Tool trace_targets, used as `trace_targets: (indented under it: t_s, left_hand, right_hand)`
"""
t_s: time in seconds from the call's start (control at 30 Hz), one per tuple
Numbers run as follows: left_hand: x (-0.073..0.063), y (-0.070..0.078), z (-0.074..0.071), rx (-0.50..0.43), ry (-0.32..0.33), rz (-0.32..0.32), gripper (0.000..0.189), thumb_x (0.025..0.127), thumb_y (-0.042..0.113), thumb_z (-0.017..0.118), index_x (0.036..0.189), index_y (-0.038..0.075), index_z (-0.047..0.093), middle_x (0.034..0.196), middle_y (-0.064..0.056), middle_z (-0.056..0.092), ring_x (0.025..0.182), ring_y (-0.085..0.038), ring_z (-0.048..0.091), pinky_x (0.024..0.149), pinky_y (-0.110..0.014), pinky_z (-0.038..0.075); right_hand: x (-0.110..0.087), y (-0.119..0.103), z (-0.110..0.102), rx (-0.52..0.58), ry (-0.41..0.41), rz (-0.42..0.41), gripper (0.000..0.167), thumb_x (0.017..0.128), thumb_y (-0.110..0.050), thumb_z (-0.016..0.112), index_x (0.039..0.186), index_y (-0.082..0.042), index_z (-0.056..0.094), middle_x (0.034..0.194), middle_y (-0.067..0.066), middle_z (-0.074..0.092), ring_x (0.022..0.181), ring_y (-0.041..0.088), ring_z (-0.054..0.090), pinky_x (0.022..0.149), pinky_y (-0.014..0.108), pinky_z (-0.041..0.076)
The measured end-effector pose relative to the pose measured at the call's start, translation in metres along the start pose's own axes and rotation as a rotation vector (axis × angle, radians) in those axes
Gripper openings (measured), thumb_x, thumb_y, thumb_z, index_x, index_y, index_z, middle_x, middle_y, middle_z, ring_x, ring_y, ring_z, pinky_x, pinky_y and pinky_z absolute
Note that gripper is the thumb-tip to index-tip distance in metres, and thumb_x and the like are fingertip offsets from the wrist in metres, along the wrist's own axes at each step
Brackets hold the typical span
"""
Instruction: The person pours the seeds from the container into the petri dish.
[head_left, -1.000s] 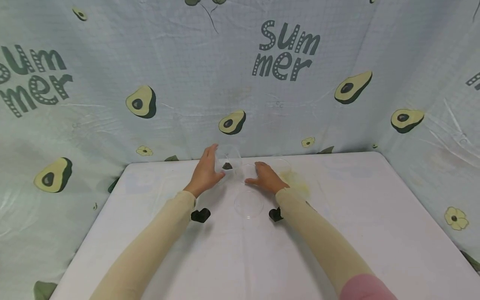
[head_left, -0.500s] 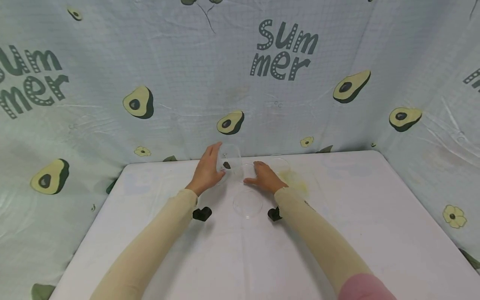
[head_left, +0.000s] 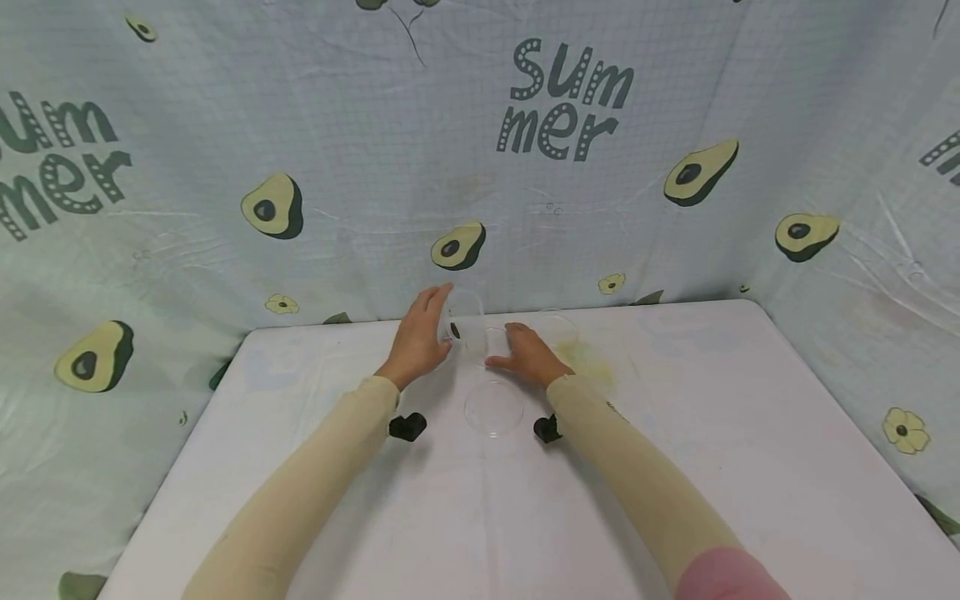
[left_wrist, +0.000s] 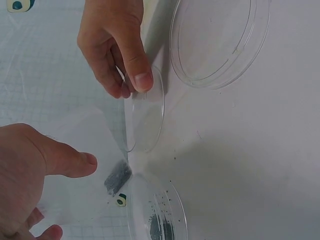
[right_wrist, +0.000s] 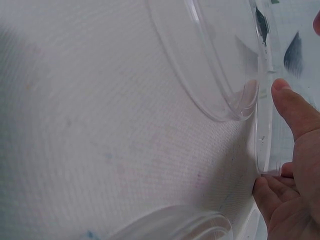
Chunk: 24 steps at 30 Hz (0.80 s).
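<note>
My left hand (head_left: pixel 422 337) grips a clear, see-through container (left_wrist: pixel 75 120), tilted, its exact kind hard to tell. Dark granules (left_wrist: pixel 117 177) are gathered in its lower corner. Just below it in the left wrist view is a clear petri dish (left_wrist: pixel 182 220) with a dark heap (left_wrist: pixel 161 227) and scattered specks in it. My right hand (head_left: pixel 528 354) pinches the rim of another clear petri dish (left_wrist: pixel 150 117) beside it, thumb in front and fingers behind. In the right wrist view the thumb and curled fingers of that hand (right_wrist: pixel 300 165) show at the right.
A further clear round dish (head_left: pixel 493 410) lies nearer on the white table (head_left: pixel 480 517). Another clear dish (head_left: pixel 555 327) stands behind the right hand, near a yellowish stain (head_left: pixel 588 360). A printed curtain (head_left: pixel 360 150) rises at the table's back edge.
My left hand has turned and moved slightly right and up, tilting the container further; the dark patch looks narrower. My right hand stays nearly still. The head view has shifted slightly.
</note>
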<state>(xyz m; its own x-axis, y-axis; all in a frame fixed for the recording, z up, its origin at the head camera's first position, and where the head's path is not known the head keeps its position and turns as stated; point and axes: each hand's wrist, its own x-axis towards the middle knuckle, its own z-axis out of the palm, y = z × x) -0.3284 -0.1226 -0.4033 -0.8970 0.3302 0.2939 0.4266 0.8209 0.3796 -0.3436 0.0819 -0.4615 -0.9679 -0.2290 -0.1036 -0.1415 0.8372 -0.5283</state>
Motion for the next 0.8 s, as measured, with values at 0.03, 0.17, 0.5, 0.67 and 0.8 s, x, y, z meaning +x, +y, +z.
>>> trace_targets:
  t_s: [0.03, 0.17, 0.5, 0.67, 0.8]
  left_hand:
    - [0.0004, 0.0003, 0.0005, 0.005, -0.002, 0.002, 0.091, 0.077, 0.004, 0.077, 0.152, 0.014, 0.026, 0.149, -0.016, 0.035, 0.135, -0.033, 0.041, 0.111, -0.05, 0.038]
    - [0.0019, 0.0011, 0.0023, 0.028, -0.007, 0.014, 0.091, 0.078, 0.004, 0.076, 0.152, 0.016, 0.026, 0.149, -0.015, 0.035, 0.136, -0.033, 0.041, 0.109, -0.052, 0.039]
    - [0.0049, 0.0049, 0.005, 0.06, -0.017, 0.036, 0.09, 0.077, 0.003, 0.076, 0.152, 0.019, 0.028, 0.149, -0.011, 0.035, 0.137, -0.029, 0.038, 0.106, -0.052, 0.04]
    - [0.0065, 0.0074, 0.007, 0.084, -0.011, 0.056, 0.089, 0.076, 0.001, 0.076, 0.151, 0.02, 0.031, 0.148, -0.011, 0.036, 0.135, -0.029, 0.039, 0.105, -0.053, 0.041]
    - [0.0076, 0.0093, 0.0079, 0.099, -0.015, 0.068, 0.089, 0.075, -0.003, 0.073, 0.15, 0.022, 0.032, 0.148, -0.011, 0.036, 0.136, -0.029, 0.038, 0.105, -0.053, 0.041]
  right_hand:
    - [-0.0001, 0.0003, 0.0, 0.003, 0.001, -0.002, 0.088, 0.084, -0.042, 0.072, 0.146, 0.007, 0.033, 0.151, 0.022, 0.038, 0.141, 0.033, 0.037, 0.117, 0.042, 0.032]
    - [-0.0006, 0.001, -0.0006, 0.009, 0.001, -0.009, 0.088, 0.084, -0.042, 0.072, 0.145, 0.008, 0.033, 0.151, 0.023, 0.038, 0.141, 0.033, 0.037, 0.117, 0.042, 0.032]
    - [-0.0006, 0.0013, -0.0014, 0.003, -0.008, -0.004, 0.089, 0.084, -0.045, 0.072, 0.146, 0.007, 0.033, 0.152, 0.022, 0.037, 0.142, 0.032, 0.036, 0.116, 0.042, 0.032]
    - [-0.001, 0.0013, -0.0018, 0.002, -0.003, -0.015, 0.089, 0.084, -0.044, 0.072, 0.145, 0.008, 0.034, 0.151, 0.023, 0.038, 0.141, 0.033, 0.037, 0.116, 0.042, 0.032]
    - [-0.0014, 0.0013, -0.0021, -0.004, 0.001, -0.022, 0.089, 0.084, -0.044, 0.072, 0.145, 0.008, 0.034, 0.15, 0.023, 0.039, 0.141, 0.033, 0.037, 0.116, 0.042, 0.033]
